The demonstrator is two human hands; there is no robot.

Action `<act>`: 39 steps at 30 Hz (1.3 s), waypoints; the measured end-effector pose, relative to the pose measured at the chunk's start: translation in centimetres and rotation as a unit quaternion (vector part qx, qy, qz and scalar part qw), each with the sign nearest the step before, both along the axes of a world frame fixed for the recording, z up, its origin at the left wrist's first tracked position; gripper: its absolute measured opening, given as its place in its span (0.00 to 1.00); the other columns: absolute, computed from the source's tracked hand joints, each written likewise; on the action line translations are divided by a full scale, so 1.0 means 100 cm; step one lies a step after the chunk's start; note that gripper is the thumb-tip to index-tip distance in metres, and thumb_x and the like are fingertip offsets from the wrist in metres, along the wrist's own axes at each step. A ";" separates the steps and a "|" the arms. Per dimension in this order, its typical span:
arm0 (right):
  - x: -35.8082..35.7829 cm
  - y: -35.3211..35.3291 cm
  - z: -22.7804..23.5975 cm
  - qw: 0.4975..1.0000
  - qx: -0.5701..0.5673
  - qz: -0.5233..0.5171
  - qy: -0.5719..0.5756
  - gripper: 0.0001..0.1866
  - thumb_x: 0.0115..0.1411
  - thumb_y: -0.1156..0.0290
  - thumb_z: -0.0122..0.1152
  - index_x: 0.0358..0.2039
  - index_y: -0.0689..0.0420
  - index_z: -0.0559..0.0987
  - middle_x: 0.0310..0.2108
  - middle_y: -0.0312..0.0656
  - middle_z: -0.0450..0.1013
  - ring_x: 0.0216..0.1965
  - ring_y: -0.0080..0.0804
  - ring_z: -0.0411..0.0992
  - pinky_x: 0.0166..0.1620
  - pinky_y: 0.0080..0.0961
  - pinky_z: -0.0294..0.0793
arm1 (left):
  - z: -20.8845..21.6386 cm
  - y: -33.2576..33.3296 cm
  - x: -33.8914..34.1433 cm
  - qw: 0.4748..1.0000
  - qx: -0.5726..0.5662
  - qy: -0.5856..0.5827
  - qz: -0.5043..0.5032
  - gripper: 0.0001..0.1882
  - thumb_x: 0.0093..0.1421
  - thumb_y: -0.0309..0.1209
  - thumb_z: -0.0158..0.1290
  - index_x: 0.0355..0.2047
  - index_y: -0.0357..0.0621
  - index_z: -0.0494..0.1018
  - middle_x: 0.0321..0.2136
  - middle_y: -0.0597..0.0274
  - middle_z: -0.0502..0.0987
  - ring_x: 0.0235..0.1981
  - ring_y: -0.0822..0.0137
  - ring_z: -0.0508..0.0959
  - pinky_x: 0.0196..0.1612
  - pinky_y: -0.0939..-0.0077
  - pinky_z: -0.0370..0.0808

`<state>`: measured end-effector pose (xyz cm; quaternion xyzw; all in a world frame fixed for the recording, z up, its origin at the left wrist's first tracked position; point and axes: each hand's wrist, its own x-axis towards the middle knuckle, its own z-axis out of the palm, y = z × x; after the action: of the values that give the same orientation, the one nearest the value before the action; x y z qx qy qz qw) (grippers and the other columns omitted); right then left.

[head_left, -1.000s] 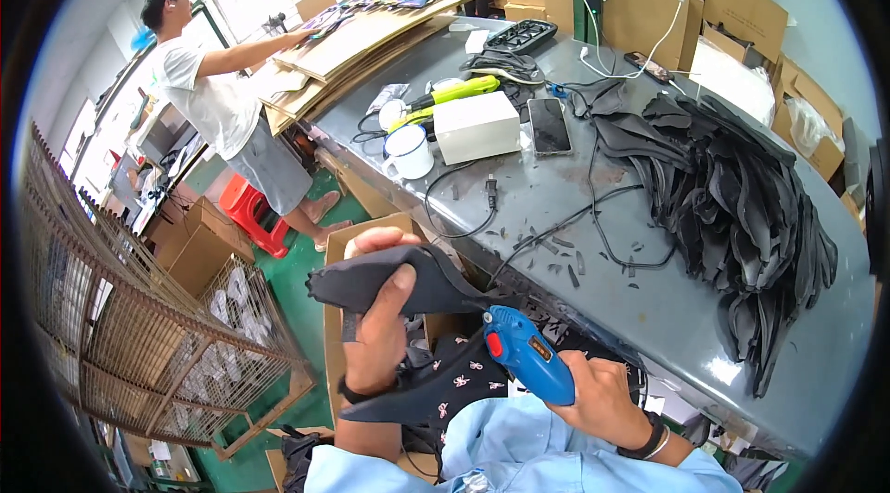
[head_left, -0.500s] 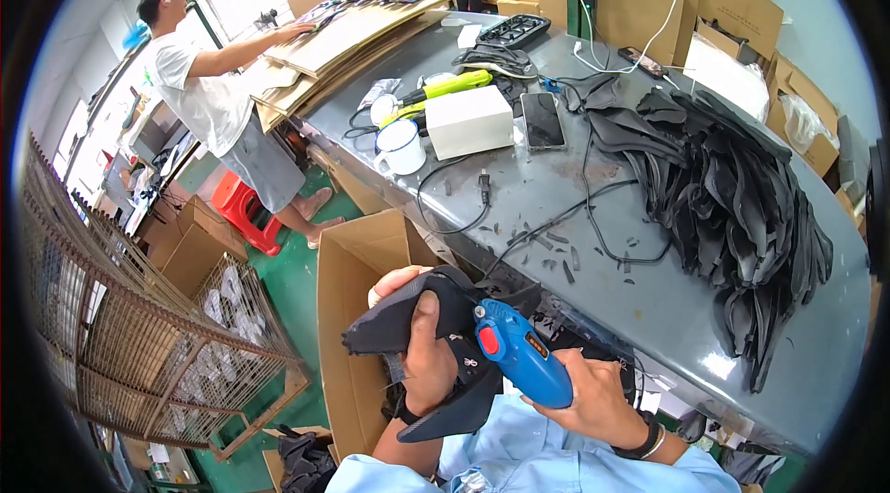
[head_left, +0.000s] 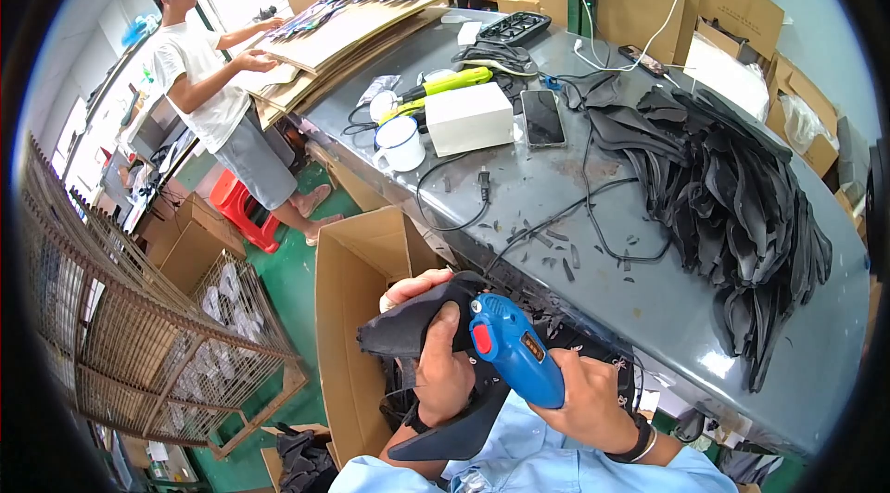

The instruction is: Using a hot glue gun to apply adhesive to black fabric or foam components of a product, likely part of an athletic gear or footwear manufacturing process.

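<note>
My left hand [head_left: 443,368] grips a dark, curved padded piece [head_left: 403,328], thumb on top and fingers behind it. A lower flap of the same dark material [head_left: 454,433] hangs below that wrist. In my right hand [head_left: 591,400] is a blue handheld power tool [head_left: 519,349] with a red button, held by its handle. Its head meets the upper right end of the piece, and the tool's working tip is hidden there. On the grey table to the right lies a large heap of similar black pieces [head_left: 714,187].
Black scraps [head_left: 556,238] and a cable are scattered on the table [head_left: 649,308]. Farther back are a white box [head_left: 469,118], a phone [head_left: 542,118], an enamel mug [head_left: 400,144] and a yellow-green tool [head_left: 445,90]. An open carton [head_left: 348,308] stands beside my left hand. A co-worker [head_left: 209,85] stands far left.
My left hand and the dark piece have shifted slightly right and tilted. The blue tool has moved a little left, still at the piece's end. The co-worker's near arm has drawn back from the boards.
</note>
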<state>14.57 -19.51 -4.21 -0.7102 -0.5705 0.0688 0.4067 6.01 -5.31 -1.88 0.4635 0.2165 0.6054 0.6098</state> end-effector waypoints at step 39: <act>0.035 0.008 0.029 0.984 0.051 0.000 0.168 0.27 0.49 0.65 0.69 0.44 0.61 0.66 0.25 0.50 0.74 0.23 0.40 0.77 0.30 0.29 0.76 | -0.015 0.005 -0.025 0.753 -0.106 0.221 -0.610 0.27 0.59 0.26 0.53 0.58 0.36 0.59 0.50 0.58 0.69 0.52 0.68 0.67 0.56 0.71 0.63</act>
<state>18.08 -18.70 -1.35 -0.6670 -0.4965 0.1577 0.5326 3.47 -4.82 -3.37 0.5506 0.0793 -0.0419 0.8300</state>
